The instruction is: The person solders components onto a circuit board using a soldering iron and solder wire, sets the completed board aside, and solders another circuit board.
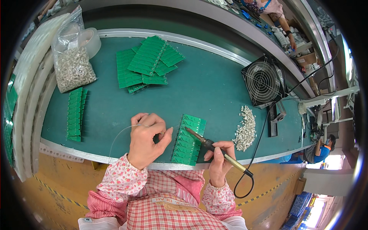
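Observation:
My right hand (220,160) grips a soldering iron (207,143) by its handle. The iron's dark tip lies over a green circuit board panel (188,143) near the table's front edge; whether it touches the board I cannot tell. Left of that panel, my left hand (148,137) pinches a thin strand of solder wire (122,133) between thumb and fingers. The wire loops back toward my left sleeve, and its short free end points at the board. A row of small pins runs along the panel's left edge.
More green panels (149,57) are stacked at the back, others (76,115) at the left. A bag of small parts (73,69) and a tape roll (92,42) stand back left. Right are loose small parts (245,130), a fan (263,81) and the iron's cord (262,134). Other people work beyond.

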### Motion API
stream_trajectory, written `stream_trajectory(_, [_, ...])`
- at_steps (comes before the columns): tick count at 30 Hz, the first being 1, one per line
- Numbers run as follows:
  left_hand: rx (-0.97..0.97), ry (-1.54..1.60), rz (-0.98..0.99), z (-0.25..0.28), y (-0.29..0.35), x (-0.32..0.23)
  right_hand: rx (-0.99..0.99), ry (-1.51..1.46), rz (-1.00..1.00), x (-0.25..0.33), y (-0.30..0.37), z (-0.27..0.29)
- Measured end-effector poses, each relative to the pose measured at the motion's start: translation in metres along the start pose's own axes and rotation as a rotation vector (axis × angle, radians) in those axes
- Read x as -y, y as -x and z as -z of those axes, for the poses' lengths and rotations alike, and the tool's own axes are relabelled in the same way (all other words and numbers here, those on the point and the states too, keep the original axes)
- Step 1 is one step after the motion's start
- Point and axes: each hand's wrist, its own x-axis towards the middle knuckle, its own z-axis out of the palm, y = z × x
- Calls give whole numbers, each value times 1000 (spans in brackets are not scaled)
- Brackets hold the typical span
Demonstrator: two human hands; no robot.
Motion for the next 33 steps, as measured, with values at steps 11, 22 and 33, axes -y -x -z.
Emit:
stream_trajectory(11, [49,104,31,8,-2,2,-38,-111,49,-3,3,1])
stream_trajectory(22, [85,69,-5,5,0,-2,14,-54,-3,-2,4,3])
stream_trajectory(33, [90,20,-14,5,0,-2,43,-35,8,0,3,3])
